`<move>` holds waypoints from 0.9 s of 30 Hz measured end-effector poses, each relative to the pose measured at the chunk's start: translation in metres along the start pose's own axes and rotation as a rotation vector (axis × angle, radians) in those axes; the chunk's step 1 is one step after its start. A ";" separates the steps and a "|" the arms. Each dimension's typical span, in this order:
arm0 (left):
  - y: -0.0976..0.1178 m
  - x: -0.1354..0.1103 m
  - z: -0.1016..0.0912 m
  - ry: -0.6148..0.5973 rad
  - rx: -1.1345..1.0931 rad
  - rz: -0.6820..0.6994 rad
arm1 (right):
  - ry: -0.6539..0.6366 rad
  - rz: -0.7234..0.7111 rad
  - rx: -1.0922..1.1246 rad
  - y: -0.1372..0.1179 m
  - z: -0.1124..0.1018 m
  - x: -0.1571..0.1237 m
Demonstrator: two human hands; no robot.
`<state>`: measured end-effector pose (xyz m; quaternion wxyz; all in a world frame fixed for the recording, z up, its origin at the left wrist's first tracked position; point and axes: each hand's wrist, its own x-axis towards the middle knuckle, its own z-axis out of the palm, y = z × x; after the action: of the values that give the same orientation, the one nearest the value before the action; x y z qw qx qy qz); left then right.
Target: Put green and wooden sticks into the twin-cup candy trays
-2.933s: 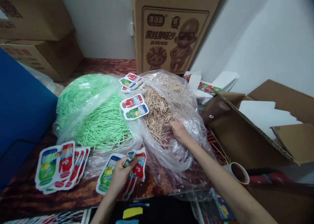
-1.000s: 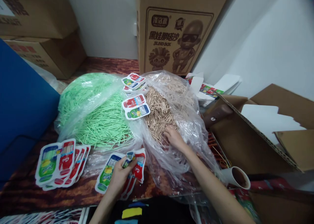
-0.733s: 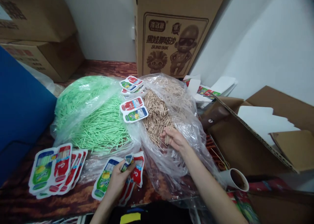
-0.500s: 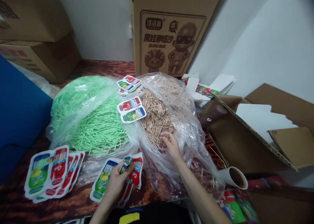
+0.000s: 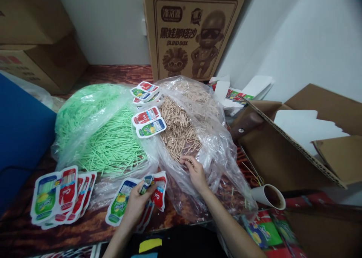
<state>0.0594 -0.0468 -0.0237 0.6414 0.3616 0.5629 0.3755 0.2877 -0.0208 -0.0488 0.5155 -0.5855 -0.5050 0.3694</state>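
Observation:
My left hand (image 5: 135,203) is closed on a bottle-shaped packet (image 5: 160,194) printed with a red cola design, its top edge pinched between thumb and fingers. Another packet with a green lemon-drink print (image 5: 118,205) lies partly under that hand. At the near edge of a heap of thin brown sticks (image 5: 177,137), my right hand (image 5: 197,175) pinches a few brown sticks, their ends showing at the fingertips. The heap lies in an opened clear plastic bag (image 5: 212,145). Left of it, a second clear bag holds thin green sticks (image 5: 113,145).
Overlapping filled packets (image 5: 53,197) lie at the left. More packets (image 5: 149,122) rest between the bags. A tall carton (image 5: 195,35) stands behind. On the right are an open cardboard box (image 5: 271,156) and a paper cup (image 5: 261,194). A blue panel (image 5: 22,137) borders the left.
My right hand has drawn slightly back from the brown heap, its fingers now closed together on a few sticks. My left hand keeps its hold on the packet. The view has shifted a little.

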 end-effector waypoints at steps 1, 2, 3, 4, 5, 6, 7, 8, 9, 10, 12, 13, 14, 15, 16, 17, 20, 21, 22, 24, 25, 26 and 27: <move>0.001 0.000 0.000 0.000 -0.005 -0.005 | -0.002 0.000 -0.001 -0.001 0.000 0.000; 0.002 -0.001 0.000 -0.002 -0.011 -0.008 | -0.003 -0.002 -0.006 -0.002 0.000 0.000; 0.003 -0.001 0.000 -0.003 -0.015 -0.010 | -0.007 -0.003 -0.010 -0.004 0.000 0.000; 0.004 -0.001 0.000 -0.001 -0.018 -0.011 | -0.013 -0.007 -0.013 -0.008 0.000 0.001; 0.005 -0.001 0.000 0.002 -0.018 -0.013 | -0.022 -0.012 -0.015 -0.012 0.000 0.001; 0.005 -0.001 0.000 0.007 -0.019 -0.015 | -0.032 -0.021 -0.017 -0.016 0.000 0.000; 0.006 0.000 -0.001 0.012 -0.020 -0.017 | -0.044 -0.034 -0.019 -0.021 0.001 0.000; 0.006 0.000 -0.001 0.015 -0.024 -0.017 | -0.060 -0.049 -0.020 -0.026 0.001 0.000; 0.006 0.000 -0.002 0.017 -0.028 -0.015 | -0.076 -0.064 -0.021 -0.030 0.002 0.000; 0.006 0.000 -0.003 0.016 -0.033 -0.009 | -0.094 -0.080 -0.022 -0.034 0.004 0.000; 0.006 0.001 -0.004 0.011 -0.040 0.011 | -0.134 -0.109 -0.023 -0.041 0.007 0.000; 0.006 0.001 -0.005 0.007 -0.042 0.019 | -0.154 -0.121 -0.024 -0.044 0.009 0.000; 0.006 0.000 -0.006 0.005 -0.047 0.024 | -0.171 -0.133 -0.026 -0.047 0.012 0.000; 0.007 0.000 -0.006 0.003 -0.052 0.026 | -0.185 -0.143 -0.030 -0.050 0.014 0.001; 0.008 -0.001 -0.007 0.004 -0.058 0.028 | -0.197 -0.151 -0.034 -0.052 0.016 0.001; 0.010 -0.001 -0.007 0.008 -0.062 0.030 | -0.209 -0.156 -0.037 -0.055 0.018 0.001; 0.015 -0.004 -0.007 0.020 -0.059 0.040 | -0.242 -0.166 -0.025 -0.063 0.025 0.002; 0.017 -0.005 -0.008 0.020 -0.056 0.044 | -0.254 -0.169 -0.016 -0.065 0.027 0.002; 0.019 -0.006 -0.008 0.019 -0.055 0.049 | -0.270 -0.170 -0.008 -0.067 0.029 0.002; 0.022 -0.008 -0.009 0.019 -0.050 0.065 | -0.295 -0.173 -0.002 -0.070 0.032 0.002; 0.023 -0.008 -0.009 0.023 -0.046 0.077 | -0.307 -0.174 -0.003 -0.071 0.034 0.003; 0.023 -0.009 -0.010 0.029 -0.041 0.085 | -0.316 -0.176 -0.006 -0.072 0.035 0.002; 0.024 -0.009 -0.011 0.036 -0.034 0.093 | -0.323 -0.179 -0.009 -0.073 0.037 0.002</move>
<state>0.0463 -0.0436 0.0003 0.6192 0.3696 0.5503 0.4208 0.2377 -0.0130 0.0158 0.4561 -0.4734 -0.6329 0.4090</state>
